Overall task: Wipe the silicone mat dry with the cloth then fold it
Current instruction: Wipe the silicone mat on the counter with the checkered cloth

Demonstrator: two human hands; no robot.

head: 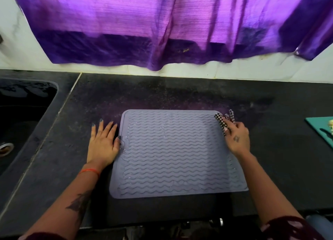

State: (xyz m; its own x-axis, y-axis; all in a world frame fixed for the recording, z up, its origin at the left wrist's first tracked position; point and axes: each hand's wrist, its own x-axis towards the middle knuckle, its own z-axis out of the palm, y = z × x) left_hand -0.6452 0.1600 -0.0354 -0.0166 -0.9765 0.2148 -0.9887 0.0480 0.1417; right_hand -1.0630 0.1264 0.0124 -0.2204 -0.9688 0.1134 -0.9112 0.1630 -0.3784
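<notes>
while the left hand [103, 142] lies flat on the bench [180, 94] with fingers straight and released, its thumb touching the left rim of the silicone mat [173, 153], the right hand [237, 138] pinches a bunched black-and-white checked cloth [222, 121] at the mat's far right corner, fingers curled round the fabric. the mat lies flat at the middle of the bench, ribbed face up, its near edge close to the bench front; the sink [23, 113] is well apart to the left, a teal board [322, 130] well apart to the right, and a purple curtain [162, 23] hangs behind. glints among the wavy ribs suggest water remains, so wiping appears barely begun. to do this step well, the left hand should probably press on the rim as an anchor while the cloth is spread flatter than its present bunch and drawn along the ribs, not across them, so the fabric reaches into the grooves; overlapping passes from far edge to near edge would push water one way. orientation: the mat is nearly square to the bench front, its slightly longer axis seeming to run left to right, parallel with the ribs, though the wide lens makes this uncertain; the far corners point toward the wall.
</notes>
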